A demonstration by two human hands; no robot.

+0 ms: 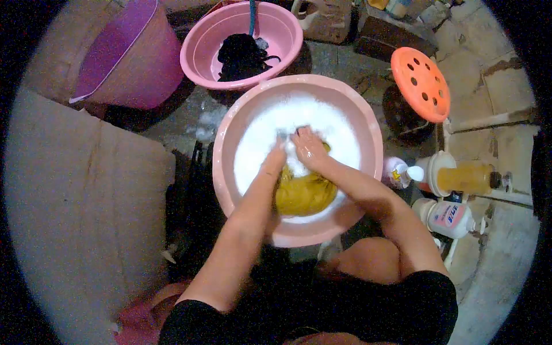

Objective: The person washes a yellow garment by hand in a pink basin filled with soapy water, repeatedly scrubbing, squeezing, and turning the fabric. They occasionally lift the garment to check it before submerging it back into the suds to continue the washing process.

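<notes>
left hand, right hand close together in round pink plastic basin: right fingers flat, pinning soaked yellow cloth beneath; left fingers under white foam, grip cannot tell.

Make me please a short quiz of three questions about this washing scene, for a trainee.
1. True or false: the left hand and the right hand are both in the foam of the near basin.
2. What colour is the cloth under the hands? A. blue B. yellow C. white
3. Fill in: the far basin holds ___ clothes.

Key: 1 true; 2 B; 3 dark.
</notes>
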